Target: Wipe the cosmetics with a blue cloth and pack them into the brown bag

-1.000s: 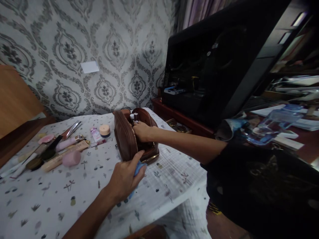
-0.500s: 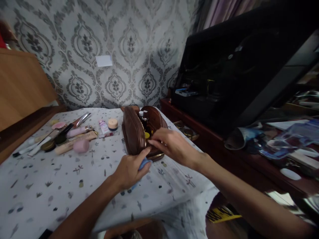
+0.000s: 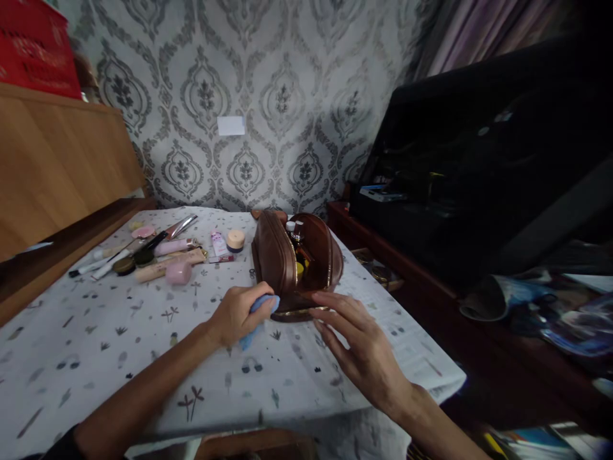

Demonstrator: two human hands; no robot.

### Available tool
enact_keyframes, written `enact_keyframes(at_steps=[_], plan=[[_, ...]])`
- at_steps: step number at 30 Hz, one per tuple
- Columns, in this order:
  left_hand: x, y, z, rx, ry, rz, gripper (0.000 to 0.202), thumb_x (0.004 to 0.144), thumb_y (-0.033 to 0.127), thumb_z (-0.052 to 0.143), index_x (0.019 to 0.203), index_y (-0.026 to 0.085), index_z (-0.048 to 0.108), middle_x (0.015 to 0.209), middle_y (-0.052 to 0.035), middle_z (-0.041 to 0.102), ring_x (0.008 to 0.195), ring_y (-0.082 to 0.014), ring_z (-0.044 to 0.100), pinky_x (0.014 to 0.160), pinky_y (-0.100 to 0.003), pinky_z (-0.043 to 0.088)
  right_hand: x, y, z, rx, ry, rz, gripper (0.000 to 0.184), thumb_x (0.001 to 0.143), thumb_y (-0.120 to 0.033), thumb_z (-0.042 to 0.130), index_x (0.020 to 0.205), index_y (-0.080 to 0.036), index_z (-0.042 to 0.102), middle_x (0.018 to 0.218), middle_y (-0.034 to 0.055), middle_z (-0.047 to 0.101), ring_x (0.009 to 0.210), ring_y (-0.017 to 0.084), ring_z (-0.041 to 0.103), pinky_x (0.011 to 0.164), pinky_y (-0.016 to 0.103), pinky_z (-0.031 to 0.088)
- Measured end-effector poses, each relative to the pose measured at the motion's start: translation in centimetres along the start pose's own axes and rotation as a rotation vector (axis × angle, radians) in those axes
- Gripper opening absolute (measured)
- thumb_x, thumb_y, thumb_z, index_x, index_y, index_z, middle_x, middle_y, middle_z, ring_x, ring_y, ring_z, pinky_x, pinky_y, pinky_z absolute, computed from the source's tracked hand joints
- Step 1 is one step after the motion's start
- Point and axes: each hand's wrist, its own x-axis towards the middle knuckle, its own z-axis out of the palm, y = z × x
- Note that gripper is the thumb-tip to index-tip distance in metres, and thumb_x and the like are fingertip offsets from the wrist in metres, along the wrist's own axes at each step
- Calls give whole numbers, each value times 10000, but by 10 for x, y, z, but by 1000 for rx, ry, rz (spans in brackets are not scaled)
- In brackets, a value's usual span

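A brown cosmetic bag (image 3: 275,255) stands unzipped on the table, its gold-toothed zipper spread wide. Inside it I make out a few small bottles (image 3: 297,231) and a yellow round item (image 3: 300,268); the rest of the inside is dark. My left hand (image 3: 239,313) is closed around a crumpled blue cloth (image 3: 264,302), close to the bag's front left corner. My right hand (image 3: 357,342) has its fingers stretched out at the bag's front right edge, with nothing seen in it. Whether the fingertips touch the bag I cannot tell.
On the left of the patterned white tablecloth (image 3: 205,364) lie several brushes and tubes, a pink sponge-like piece (image 3: 179,273) and a beige-lidded jar (image 3: 235,240). A wooden cabinet (image 3: 62,172) borders the left; a large black television (image 3: 469,191) stands at right.
My right hand has come out of the bag's opening, down toward me, and its fingers have spread. My left hand, still holding the cloth, has drawn slightly back from the bag's opening.
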Motion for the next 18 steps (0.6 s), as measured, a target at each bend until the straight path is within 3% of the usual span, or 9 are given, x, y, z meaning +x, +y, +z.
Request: enact_keyframes(at_steps=[5,10,15,18], plan=[[-14,-39,-21,162,55,-140,309,958,407,394,893,208,621,682,17,622,619,-131,570,651,-242,416,13,-25,25,146,-42,-91,173,939,-128,522,972,-207,672,976,73,725,994,197,668,868,363,577],[-27,-75,-30,233,149,-282,314,953,399,373,884,209,613,675,16,615,634,-143,570,664,-250,420,25,-39,75,344,-141,-101,195,959,-218,529,795,-185,628,896,80,695,943,198,642,822,342,568],[-29,-87,-35,378,178,-299,304,976,374,370,937,200,616,754,-9,668,715,-168,626,719,-272,439,52,-45,126,501,-256,50,184,912,-201,581,734,-171,613,912,74,690,897,193,633,799,321,529],[-29,-91,-44,501,277,-329,301,987,381,383,988,201,624,845,-40,703,806,-198,652,763,-296,453,68,-47,152,611,-356,220,147,896,-203,566,782,-166,649,857,55,697,807,174,638,719,276,506]])
